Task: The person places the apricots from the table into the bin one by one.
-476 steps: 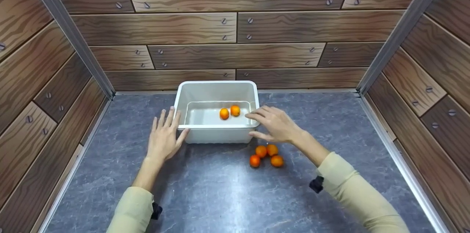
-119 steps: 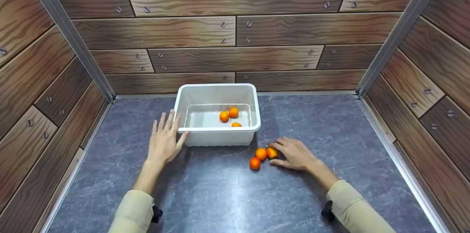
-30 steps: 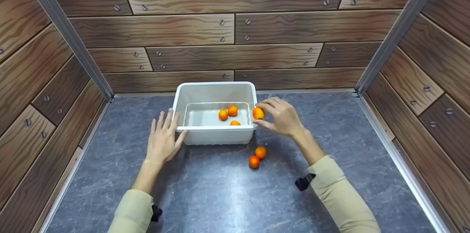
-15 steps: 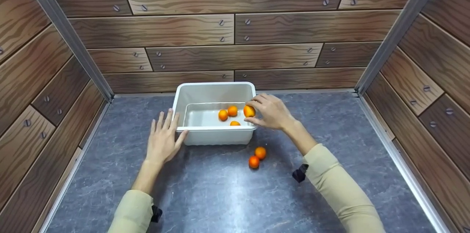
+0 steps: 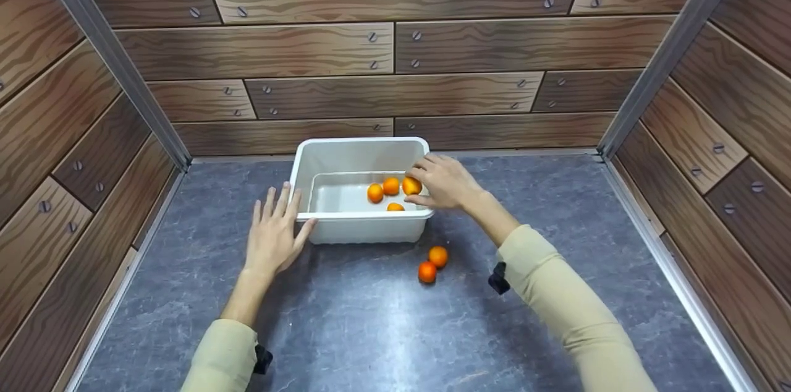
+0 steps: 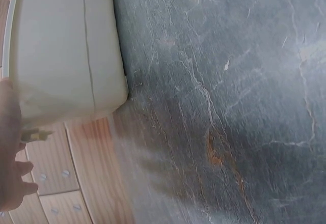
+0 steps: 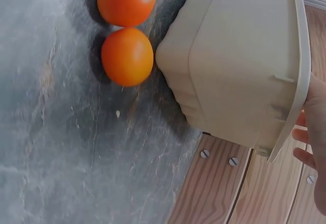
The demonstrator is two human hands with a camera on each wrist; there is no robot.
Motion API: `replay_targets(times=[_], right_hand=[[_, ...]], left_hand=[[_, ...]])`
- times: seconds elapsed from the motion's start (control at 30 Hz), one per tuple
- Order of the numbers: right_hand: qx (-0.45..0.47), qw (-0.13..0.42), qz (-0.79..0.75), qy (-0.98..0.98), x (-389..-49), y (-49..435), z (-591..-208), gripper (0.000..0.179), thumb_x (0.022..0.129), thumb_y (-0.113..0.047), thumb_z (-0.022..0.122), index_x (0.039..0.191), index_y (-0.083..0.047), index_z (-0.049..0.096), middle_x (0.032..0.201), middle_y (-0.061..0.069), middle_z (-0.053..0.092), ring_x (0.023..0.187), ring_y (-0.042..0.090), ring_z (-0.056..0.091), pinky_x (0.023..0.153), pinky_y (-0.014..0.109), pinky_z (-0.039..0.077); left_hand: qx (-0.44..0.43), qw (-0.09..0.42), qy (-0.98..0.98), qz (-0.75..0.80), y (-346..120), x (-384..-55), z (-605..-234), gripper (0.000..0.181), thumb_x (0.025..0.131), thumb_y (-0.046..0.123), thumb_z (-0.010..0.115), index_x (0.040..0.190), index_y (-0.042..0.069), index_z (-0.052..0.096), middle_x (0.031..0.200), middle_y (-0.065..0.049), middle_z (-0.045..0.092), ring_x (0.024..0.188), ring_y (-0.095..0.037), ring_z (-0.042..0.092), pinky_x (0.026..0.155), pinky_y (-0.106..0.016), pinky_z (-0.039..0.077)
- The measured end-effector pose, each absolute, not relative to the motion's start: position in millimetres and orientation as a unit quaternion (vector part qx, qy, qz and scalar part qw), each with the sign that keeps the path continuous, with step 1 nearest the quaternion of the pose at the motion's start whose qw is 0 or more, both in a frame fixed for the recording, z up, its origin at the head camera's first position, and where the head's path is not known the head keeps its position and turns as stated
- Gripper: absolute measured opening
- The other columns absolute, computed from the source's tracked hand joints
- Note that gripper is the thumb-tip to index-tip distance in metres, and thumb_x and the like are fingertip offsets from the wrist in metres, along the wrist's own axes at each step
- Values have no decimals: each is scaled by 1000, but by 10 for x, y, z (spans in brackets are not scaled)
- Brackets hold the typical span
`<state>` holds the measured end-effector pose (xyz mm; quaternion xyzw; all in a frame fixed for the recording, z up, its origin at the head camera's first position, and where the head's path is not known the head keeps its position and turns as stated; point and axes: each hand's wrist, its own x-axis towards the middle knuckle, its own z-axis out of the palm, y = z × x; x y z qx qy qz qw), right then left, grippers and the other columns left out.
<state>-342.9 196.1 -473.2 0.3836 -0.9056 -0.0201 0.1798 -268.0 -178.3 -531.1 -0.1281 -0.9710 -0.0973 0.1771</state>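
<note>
My right hand (image 5: 448,183) reaches over the right rim of a white plastic bin (image 5: 364,228), pinching a small round orange fruit (image 5: 411,186) between thumb and fingertips, low inside the bin. Three similar fruits are in the bin: two close together, one (image 5: 375,193) left of the other (image 5: 391,185), and a third (image 5: 395,207) partly hidden by the front rim. With fingers straight and spread, my left hand (image 5: 272,237) rests at the bin's left front corner. The left wrist view shows its thumb (image 6: 9,112) along the rim.
Two more smooth orange fruits, one orange (image 7: 127,57) and one redder (image 7: 126,1), sit side by side on the grey marbled table (image 5: 346,318), just in front of the bin's right corner. Wood-patterned walls (image 5: 395,95) enclose the table at the back and both sides.
Over the last second my right hand has carried the fruit left across the rim and into the bin. Earlier, it picked this fruit from the group on the table. The left hand stays put.
</note>
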Motion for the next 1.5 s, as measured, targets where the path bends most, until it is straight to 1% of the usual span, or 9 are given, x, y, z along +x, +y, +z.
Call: replay_targets(times=[0.13, 0.3, 0.43, 0.7, 0.83, 1.03, 1.2, 1.37, 1.5], right_hand=[[379, 150, -50, -912, -3468, 1915, -4702, 54, 96, -58, 70, 122, -10, 73, 118, 11, 73, 113, 33, 68, 98, 49, 59], [375, 118, -70, -917, -3491, 1859, -4666, 54, 96, -58, 70, 121, -10, 73, 119, 11, 73, 113, 32, 67, 96, 50, 57], [358, 100, -83, -925, -3499, 1829, -4645, 56, 95, -60, 70, 122, -11, 73, 120, 11, 74, 114, 32, 67, 98, 50, 55], [339, 57, -92, -935, -3490, 1758, -4624, 52, 94, -61, 71, 110, -12, 72, 112, 12, 73, 109, 32, 67, 93, 50, 55], [330, 49, -95, -938, -3483, 1754, -4617, 52, 94, -61, 71, 111, -12, 72, 110, 12, 72, 109, 33, 67, 93, 50, 56], [350, 71, -85, -930, -3463, 1809, -4610, 58, 97, -61, 66, 125, -11, 73, 115, 12, 73, 114, 34, 68, 98, 51, 56], [376, 106, -69, -918, -3437, 1914, -4633, 58, 99, -60, 63, 125, -10, 73, 116, 13, 73, 117, 35, 69, 106, 52, 57], [401, 160, -45, -901, -3400, 2031, -4651, 52, 99, -57, 66, 121, -10, 74, 115, 13, 74, 113, 36, 72, 101, 52, 60], [401, 189, -17, -896, -3365, 2111, -4648, 51, 97, -56, 69, 123, -12, 74, 118, 12, 76, 112, 35, 72, 98, 51, 61]], left_hand=[[-126, 177, -971, -96, -1787, -2674, -5325, 72, 105, 55, 53, 161, 9, 44, 171, -18, 37, 158, -47, 34, 128, -68, 27], [-128, 176, -971, -96, -1786, -2672, -5325, 72, 106, 54, 52, 160, 8, 44, 171, -19, 37, 158, -47, 33, 128, -68, 27], [-130, 179, -971, -95, -1782, -2677, -5320, 72, 106, 54, 52, 160, 8, 44, 170, -19, 38, 158, -47, 34, 128, -68, 28], [-129, 178, -971, -95, -1783, -2682, -5310, 72, 106, 55, 51, 161, 9, 44, 171, -18, 37, 159, -46, 33, 129, -67, 26], [-130, 179, -971, -90, -1782, -2686, -5304, 73, 106, 56, 51, 161, 9, 43, 171, -18, 37, 159, -46, 32, 129, -67, 26], [-129, 175, -972, -90, -1784, -2684, -5303, 73, 106, 56, 51, 161, 9, 44, 171, -18, 37, 159, -46, 32, 129, -67, 27], [-130, 177, -971, -92, -1782, -2690, -5307, 73, 105, 55, 52, 161, 9, 44, 171, -18, 37, 159, -46, 33, 129, -67, 27], [-129, 174, -972, -94, -1780, -2689, -5311, 73, 105, 55, 52, 161, 8, 44, 171, -19, 36, 158, -47, 33, 128, -68, 27], [-127, 172, -972, -95, -1777, -2690, -5309, 73, 106, 55, 52, 161, 9, 43, 171, -18, 36, 159, -47, 33, 129, -67, 27]])
